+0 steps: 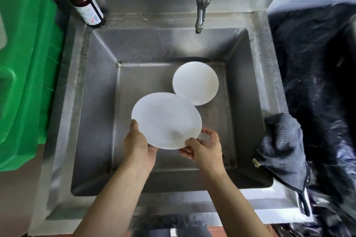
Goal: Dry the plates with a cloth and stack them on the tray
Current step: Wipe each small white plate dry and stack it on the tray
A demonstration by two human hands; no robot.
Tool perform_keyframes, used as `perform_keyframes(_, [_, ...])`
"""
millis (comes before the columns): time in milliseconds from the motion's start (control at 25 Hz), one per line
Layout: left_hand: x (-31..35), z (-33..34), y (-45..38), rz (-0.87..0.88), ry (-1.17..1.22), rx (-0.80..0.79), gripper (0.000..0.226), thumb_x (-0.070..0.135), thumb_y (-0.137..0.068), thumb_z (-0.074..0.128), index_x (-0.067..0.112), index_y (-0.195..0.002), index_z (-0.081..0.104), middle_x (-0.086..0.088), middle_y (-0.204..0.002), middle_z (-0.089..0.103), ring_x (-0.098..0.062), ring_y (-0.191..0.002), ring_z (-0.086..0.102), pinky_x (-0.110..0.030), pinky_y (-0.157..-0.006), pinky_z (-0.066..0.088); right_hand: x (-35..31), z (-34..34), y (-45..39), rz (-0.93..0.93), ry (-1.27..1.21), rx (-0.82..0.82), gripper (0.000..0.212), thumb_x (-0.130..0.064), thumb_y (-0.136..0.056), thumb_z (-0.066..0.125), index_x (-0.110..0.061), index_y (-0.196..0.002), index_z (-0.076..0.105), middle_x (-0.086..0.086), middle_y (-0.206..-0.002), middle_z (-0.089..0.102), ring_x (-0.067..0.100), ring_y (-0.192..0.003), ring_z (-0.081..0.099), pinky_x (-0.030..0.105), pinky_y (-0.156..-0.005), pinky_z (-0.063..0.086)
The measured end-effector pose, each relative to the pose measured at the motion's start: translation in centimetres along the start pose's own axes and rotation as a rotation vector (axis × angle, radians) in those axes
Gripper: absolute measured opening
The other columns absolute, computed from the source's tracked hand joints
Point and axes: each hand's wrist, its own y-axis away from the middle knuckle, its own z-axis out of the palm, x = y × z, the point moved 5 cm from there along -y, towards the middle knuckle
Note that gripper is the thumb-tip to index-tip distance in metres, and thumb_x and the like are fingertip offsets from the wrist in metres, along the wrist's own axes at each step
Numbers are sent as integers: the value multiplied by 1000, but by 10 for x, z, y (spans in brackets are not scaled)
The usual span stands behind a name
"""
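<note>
White plate held up over the basin at about 6 o'clock, tilted a bit toward the camera. Left hand gripping its rim at 8 o'clock, thumb on top and fingers curled underneath. Right hand pinching the near edge at 5 o'clock, thumb on the face, fingers wrapped under. Second stack of smaller white plates sitting on the sink floor at 1 o'clock from the held one, partly tucked behind its edge; can't tell how many in there. Stainless steel sink all spotted with water marks, tap up at 12 o'clock. Dark grey cloth draped over the sink's right rim at 3 o'clock, well clear of both hands. Brown pump bottle on the back ledge at 11 o'clock, green plastic bin off at 9, black bin liner at 3.
</note>
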Motion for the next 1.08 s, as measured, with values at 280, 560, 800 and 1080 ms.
perform_keyframes(280, [27, 33, 29, 122, -57, -172, 39, 47, -107, 35, 28, -127, 61, 3, -125, 71, -17, -109, 69, -41, -94, 58, -41, -20, 16, -233, 194, -9, 48, -10, -92, 71, -20, -132, 46, -3, -90, 73, 15, -74, 76, 34, -71, 64])
perform_keyframes(560, [46, 53, 59, 248, -214, -249, 24, 45, -102, 53, 27, -101, 69, 14, -95, 78, -9, -90, 74, -30, -72, 59, -73, -101, 27, -738, 801, 423, 41, -6, -87, 64, -12, -128, 61, 11, -116, 64, 33, -106, 59, 46, -95, 46])
perform_keyframes(800, [22, 63, 85, 205, -350, -350, 25, 46, -95, 62, 28, -110, 72, 16, -87, 77, -8, -81, 74, -26, -59, 57, -58, -180, 23, -795, 958, 751, 56, -5, -86, 63, -6, -142, 55, 17, -141, 58, 41, -125, 54, 50, -104, 40])
perform_keyframes(1080, [22, 59, 117, 268, -419, -342, 19, 45, -97, 61, 30, -99, 71, 18, -82, 77, -6, -80, 74, -21, -54, 56, -26, -197, -20, -562, 1135, 603, 104, -42, -85, 75, -16, -164, 12, 19, -168, 18, 35, -156, 15, 50, -126, 13])
